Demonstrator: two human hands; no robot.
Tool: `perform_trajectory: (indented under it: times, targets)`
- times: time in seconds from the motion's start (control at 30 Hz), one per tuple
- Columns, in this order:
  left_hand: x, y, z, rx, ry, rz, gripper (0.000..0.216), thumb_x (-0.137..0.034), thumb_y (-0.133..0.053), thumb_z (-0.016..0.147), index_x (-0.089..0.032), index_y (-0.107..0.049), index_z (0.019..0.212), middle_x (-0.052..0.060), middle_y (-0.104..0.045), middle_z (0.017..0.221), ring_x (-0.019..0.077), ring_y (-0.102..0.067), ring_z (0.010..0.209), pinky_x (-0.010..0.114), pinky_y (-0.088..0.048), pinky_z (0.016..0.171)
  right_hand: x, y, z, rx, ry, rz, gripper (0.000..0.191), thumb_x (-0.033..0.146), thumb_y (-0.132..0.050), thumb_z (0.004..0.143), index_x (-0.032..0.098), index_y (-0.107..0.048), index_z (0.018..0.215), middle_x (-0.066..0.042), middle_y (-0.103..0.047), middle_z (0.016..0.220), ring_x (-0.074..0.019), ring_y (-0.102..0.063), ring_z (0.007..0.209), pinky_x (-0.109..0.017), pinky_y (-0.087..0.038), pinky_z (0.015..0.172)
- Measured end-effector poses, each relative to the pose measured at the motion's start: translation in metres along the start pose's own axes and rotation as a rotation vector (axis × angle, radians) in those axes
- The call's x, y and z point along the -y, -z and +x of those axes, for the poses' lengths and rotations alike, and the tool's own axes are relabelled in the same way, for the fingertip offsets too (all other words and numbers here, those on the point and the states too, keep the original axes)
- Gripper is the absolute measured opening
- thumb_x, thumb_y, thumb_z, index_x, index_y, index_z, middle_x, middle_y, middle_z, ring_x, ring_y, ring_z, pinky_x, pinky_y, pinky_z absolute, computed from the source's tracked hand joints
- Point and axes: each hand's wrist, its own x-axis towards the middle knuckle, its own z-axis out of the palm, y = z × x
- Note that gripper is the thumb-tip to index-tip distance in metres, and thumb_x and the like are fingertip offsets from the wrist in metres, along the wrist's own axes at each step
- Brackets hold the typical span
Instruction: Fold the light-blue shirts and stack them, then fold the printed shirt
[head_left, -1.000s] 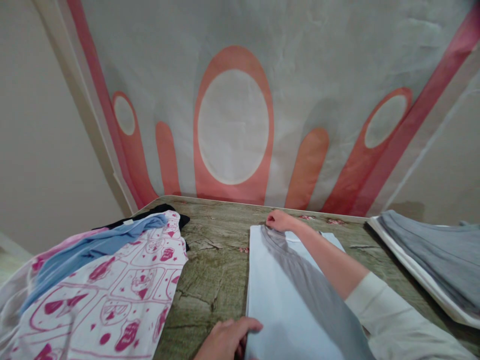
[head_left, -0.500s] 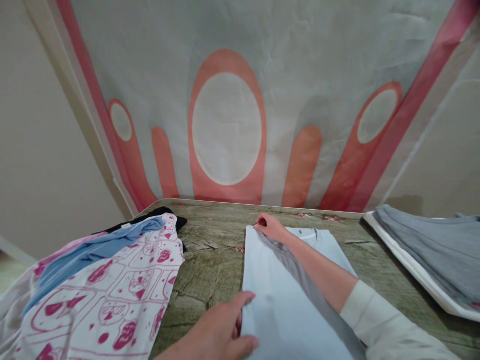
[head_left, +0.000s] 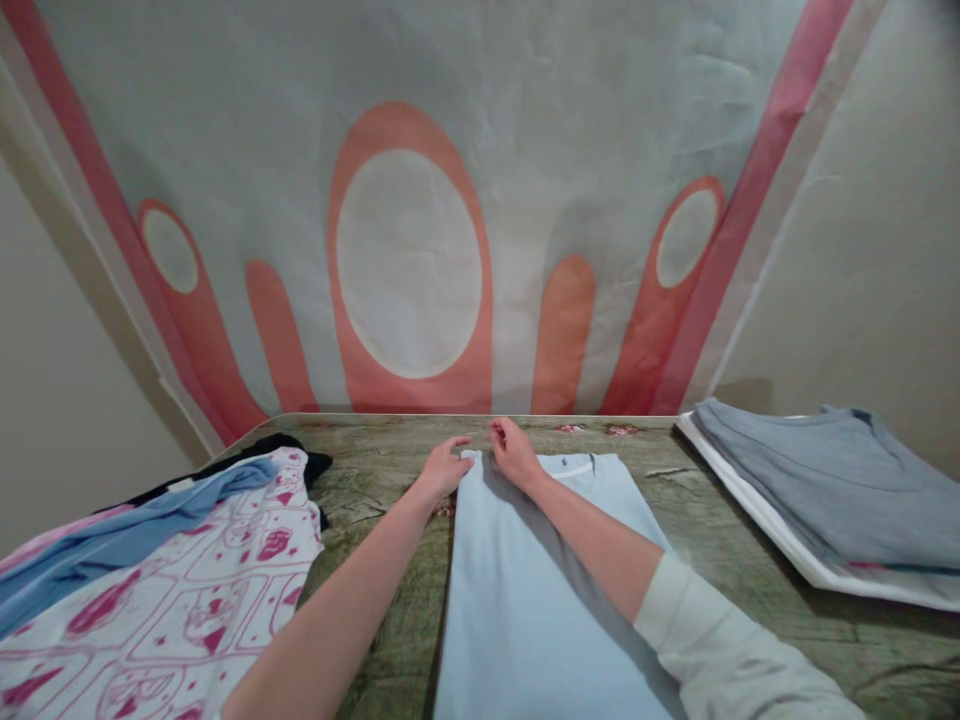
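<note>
The pale blue shirt (head_left: pixel 495 600) lies flat on the wood table (head_left: pixel 375 440), from the middle of the frame down past the bottom edge. Both my hands are up by its far edge. My left hand (head_left: pixel 448 465) is at the top left corner with its thumb and first finger a little apart; the thumb is by the cloth, but I cannot tell if it touches. My right hand (head_left: pixel 512 450) is just beside it, fingers bent in near the same edge, and I cannot tell if they hold any cloth. My right arm goes over the shirt, with a white sleeve (head_left: pixel 727 645) at the lower right. The neck (head_left: pixel 574 468) shows to the right of that arm. Past my hands, a thin strip of wood runs to the back edge, where a big gray sheet (head_left: pixel 615 120) goes up. At the lower left lie a pink and white cloth (head_left: pixel 187 620), a blue cloth (head_left: pixel 150 545) and a black cloth (head_left: pixel 319 466). A wider bit of wood shows between the shirt and the gray top (head_left: pixel 817 480) at the right.
</note>
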Motion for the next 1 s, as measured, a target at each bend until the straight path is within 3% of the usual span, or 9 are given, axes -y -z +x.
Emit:
perform_trajectory:
  times: [0.23,0.4,0.57,0.67,0.87,1.0]
  targets:
    - [0.015,-0.005,0.009,-0.015,-0.092,-0.093,0.041,-0.006,-0.056,0.072,-0.010,-0.053,0.113,0.002,-0.063,0.070,0.0065,-0.052,0.049,0.014,-0.034,0.044,0.001,0.015,0.003,-0.263,-0.098,0.111,0.024,0.020,-0.031,0.084,0.016,-0.046,0.103,-0.008,-0.060,0.089,-0.0175,-0.055,0.085,-0.028,-0.041,0.080]
    - [0.014,-0.004,0.011,0.032,-0.117,-0.160,0.040,-0.007,-0.056,0.073,-0.008,-0.053,0.113,0.005,-0.065,0.078,0.0080,-0.057,0.058,0.016,-0.042,0.054,0.005,0.018,0.002,-0.307,-0.124,0.139,0.022,0.022,-0.032,0.083,0.016,-0.047,0.099,-0.008,-0.060,0.087,-0.0180,-0.054,0.082,-0.028,-0.041,0.078]
    - [0.011,-0.004,0.010,-0.054,-0.380,0.205,0.023,-0.013,-0.058,0.073,-0.012,-0.064,0.096,0.008,-0.067,0.093,0.0163,-0.060,0.085,0.025,-0.045,0.077,0.008,0.019,0.000,-0.285,-0.117,0.127,0.024,0.022,-0.031,0.083,0.016,-0.047,0.100,-0.008,-0.060,0.088,-0.0181,-0.054,0.080,-0.028,-0.041,0.075]
    - [0.013,-0.006,0.010,-0.067,-0.506,0.401,0.016,-0.018,-0.057,0.076,-0.016,-0.067,0.088,0.005,-0.067,0.091,0.0183,-0.060,0.087,0.028,-0.044,0.083,0.009,0.019,-0.002,-0.274,-0.148,0.108,0.025,0.022,-0.031,0.083,0.016,-0.047,0.101,-0.008,-0.060,0.089,-0.0180,-0.055,0.080,-0.028,-0.041,0.075]
    - [0.017,-0.007,0.010,-0.123,-0.460,0.665,0.016,-0.023,-0.055,0.080,-0.019,-0.068,0.089,0.005,-0.066,0.097,0.0190,-0.056,0.095,0.030,-0.039,0.088,0.018,0.030,0.008,-0.291,-0.159,0.136,0.026,0.023,-0.031,0.082,0.015,-0.048,0.100,-0.010,-0.061,0.091,-0.0174,-0.056,0.081,-0.028,-0.043,0.076]
    - [0.008,-0.003,0.000,-0.208,-0.465,0.824,0.018,-0.028,-0.051,0.085,-0.021,-0.065,0.095,0.005,-0.062,0.104,0.0199,-0.051,0.103,0.033,-0.035,0.091,0.022,0.076,0.028,-0.172,-0.194,0.175,0.026,0.022,-0.038,0.079,0.014,-0.050,0.101,-0.010,-0.062,0.095,-0.0156,-0.058,0.077,-0.027,-0.045,0.070]
